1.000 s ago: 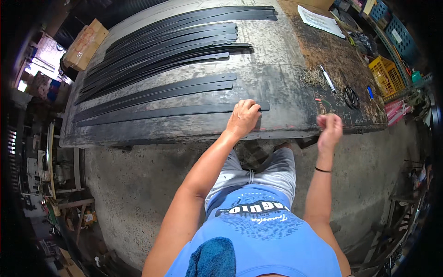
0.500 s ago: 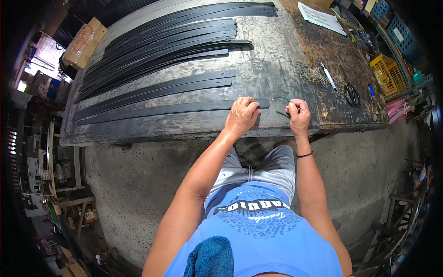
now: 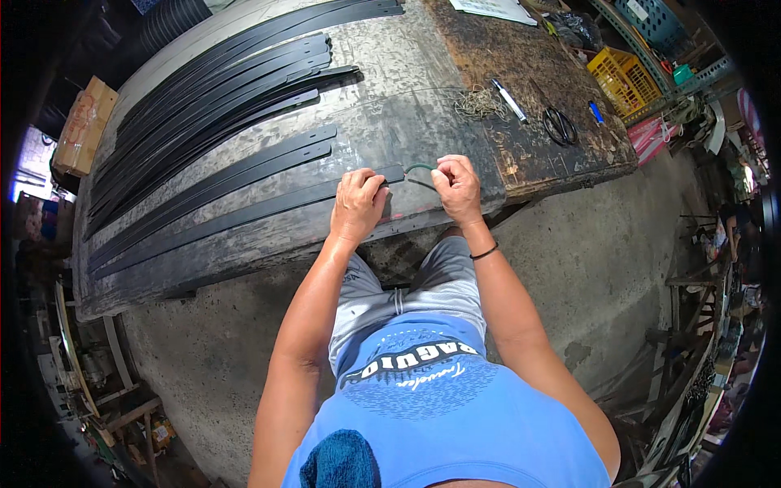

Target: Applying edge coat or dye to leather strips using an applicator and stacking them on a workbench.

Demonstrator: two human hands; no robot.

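Near the front edge of the worktable (image 3: pixel 390 89), my left hand (image 3: pixel 358 202) is closed over a long flat black strip (image 3: pixel 268 198) close to its right end. That end, which seems to have a small slot, pokes out past my fingers. To the right, my right hand (image 3: pixel 458 189) pinches a thin dark green cord (image 3: pixel 420 166). The cord curves leftward, and its pale tip is at the strip's end; whether it touches or goes through a hole I cannot tell. Two similar black strips (image 3: pixel 309 145) lie just beyond.
A large pile of black strips (image 3: pixel 220 102) covers the far left. Tangled thin string (image 3: pixel 480 103), a white pen (image 3: pixel 509 101), black scissors (image 3: pixel 560 127) and a blue marker (image 3: pixel 596 112) lie to the right. A yellow crate (image 3: pixel 622 81) and cardboard box (image 3: pixel 85 126) stand beyond.
The view has swung, shifting the table leftward in the picture. My right hand has brought the cord's tip closer to the strip's end. The left hand keeps its hold on the strip.
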